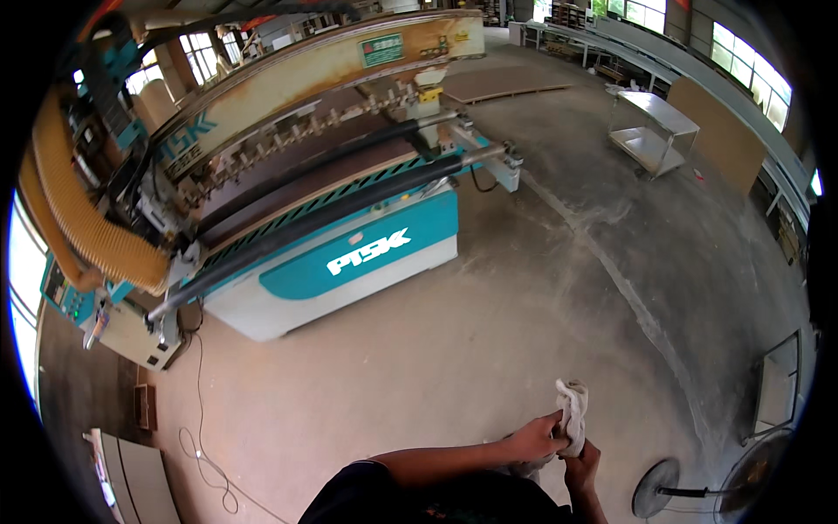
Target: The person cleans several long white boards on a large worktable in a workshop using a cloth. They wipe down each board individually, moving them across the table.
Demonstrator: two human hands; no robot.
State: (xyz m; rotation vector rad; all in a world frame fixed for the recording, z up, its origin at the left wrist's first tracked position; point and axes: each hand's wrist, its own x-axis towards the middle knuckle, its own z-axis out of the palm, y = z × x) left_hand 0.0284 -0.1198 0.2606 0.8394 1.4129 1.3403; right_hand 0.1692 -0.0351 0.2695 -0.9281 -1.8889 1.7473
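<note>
Close in front of my body, both hands meet around a crumpled off-white cloth (pixel 573 403). It may be a fabric work glove, but its folds hide the exact shape. My left hand (pixel 534 439) reaches across from the left, its fingers closed on the cloth's left side. Below and to the right, my right hand (pixel 583 465) is closed on the lower end. More pale fabric shows under my left wrist, partly hidden by the arm.
A large teal-and-white woodworking machine (pixel 358 253) fills the left, with a yellow ribbed hose (pixel 96 223) and a control box (pixel 70 293). A cable (pixel 201 410) snakes over the floor. Rightward are a metal cart (pixel 650 131) and a floor fan (pixel 755 476) with a round base.
</note>
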